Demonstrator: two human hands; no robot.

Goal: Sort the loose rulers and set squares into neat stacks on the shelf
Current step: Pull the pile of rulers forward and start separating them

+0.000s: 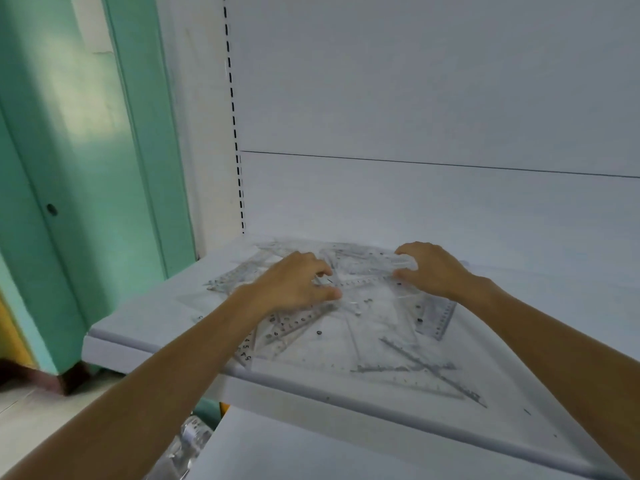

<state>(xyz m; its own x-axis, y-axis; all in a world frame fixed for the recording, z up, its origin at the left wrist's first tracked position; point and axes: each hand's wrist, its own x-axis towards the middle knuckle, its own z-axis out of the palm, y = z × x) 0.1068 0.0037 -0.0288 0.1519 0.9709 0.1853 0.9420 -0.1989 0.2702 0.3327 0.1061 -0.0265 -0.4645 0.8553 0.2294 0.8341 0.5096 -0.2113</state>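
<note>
White shelf (138, 327) and back panel (415, 98) fill the view, with a teal door (86, 168) beyond the left hand (294, 282). Clear rulers and set squares (363, 306) lie crisscrossed under and between both hands, so transparent and blurred that their edges are hard to follow. The left hand and right hand (433, 271) sit apart on the heap, fingers bent down; whether either grips a piece I cannot tell. A numbered ruler (298, 320) under the left hand runs from near left to far right. Nearer than the right hand, a long ruler (460, 390) slants towards the front edge
</note>
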